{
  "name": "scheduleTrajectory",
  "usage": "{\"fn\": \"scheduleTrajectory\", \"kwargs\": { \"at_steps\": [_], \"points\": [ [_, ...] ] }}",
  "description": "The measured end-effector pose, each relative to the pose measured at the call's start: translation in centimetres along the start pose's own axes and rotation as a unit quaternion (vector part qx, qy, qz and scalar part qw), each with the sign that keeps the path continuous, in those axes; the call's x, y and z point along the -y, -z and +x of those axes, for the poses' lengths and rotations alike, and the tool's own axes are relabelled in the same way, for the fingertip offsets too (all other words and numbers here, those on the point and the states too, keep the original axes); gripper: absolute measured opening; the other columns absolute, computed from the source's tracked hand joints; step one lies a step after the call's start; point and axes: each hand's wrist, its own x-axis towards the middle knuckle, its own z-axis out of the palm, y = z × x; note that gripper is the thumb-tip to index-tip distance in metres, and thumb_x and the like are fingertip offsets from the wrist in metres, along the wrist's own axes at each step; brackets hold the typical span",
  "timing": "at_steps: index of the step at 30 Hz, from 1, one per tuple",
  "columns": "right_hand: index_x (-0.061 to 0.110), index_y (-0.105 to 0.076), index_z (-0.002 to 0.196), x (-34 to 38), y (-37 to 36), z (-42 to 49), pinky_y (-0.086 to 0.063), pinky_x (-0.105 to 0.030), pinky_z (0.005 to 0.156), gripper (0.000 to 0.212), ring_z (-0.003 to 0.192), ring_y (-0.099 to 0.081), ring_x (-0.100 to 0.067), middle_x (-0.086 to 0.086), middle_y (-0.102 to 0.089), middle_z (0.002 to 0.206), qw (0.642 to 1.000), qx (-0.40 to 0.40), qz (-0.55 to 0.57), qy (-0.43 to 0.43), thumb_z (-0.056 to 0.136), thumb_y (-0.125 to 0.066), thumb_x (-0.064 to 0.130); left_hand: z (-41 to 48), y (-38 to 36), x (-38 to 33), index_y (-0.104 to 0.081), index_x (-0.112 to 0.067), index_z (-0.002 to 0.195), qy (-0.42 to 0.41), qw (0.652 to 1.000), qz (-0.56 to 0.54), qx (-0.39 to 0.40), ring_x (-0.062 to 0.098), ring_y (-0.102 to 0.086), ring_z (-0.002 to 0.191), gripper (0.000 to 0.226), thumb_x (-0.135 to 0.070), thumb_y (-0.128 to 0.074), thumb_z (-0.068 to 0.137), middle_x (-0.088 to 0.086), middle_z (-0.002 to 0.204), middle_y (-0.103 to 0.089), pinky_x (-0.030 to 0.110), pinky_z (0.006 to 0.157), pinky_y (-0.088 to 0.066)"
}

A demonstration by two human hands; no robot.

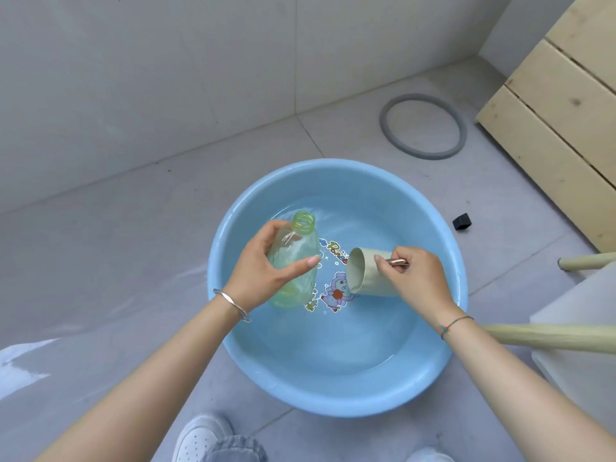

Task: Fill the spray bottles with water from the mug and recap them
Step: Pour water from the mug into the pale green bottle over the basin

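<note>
Gripping an uncapped green spray bottle (293,261) in the left hand (263,271), over the blue basin (433,378) near its far-left edge, right hand (416,278) holding the beige mug (370,271) by its handle, tipped sideways, mouth toward the bottle, above the water.

A: Where is free room around the basin (230,341)?
B: On the left side the floor (100,261) is open as far as the wall (133,78). Over the water (333,338), the bottle (295,261) and the mug (370,275) are in the middle, with only a narrow gap between them.
A: And on the right?
B: Less room. A wooden leg (550,338) reaches near the rim; a small black block (462,221), a grey ring (430,155) and wooden boards (560,105) are farther back.
</note>
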Motion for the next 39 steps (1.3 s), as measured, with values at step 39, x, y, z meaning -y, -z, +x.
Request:
{"fn": "scheduleTrajectory", "kwargs": {
  "at_steps": [39],
  "points": [
    [0.021, -0.030, 0.056, 9.9, 8.3, -3.0, -0.026, -0.009, 0.051, 0.046, 0.054, -0.035, 0.000, 0.011, -0.036, 0.056, 0.971, -0.140, 0.088, 0.175, 0.073, -0.073, 0.022, -0.6, -0.2, -0.4, -0.056, -0.037, 0.116, -0.003, 0.980, 0.192, 0.050, 0.001, -0.057, 0.110, 0.064, -0.056, -0.083, 0.061, -0.031, 0.105, -0.056, 0.029, 0.097, -0.045]
  ]
}}
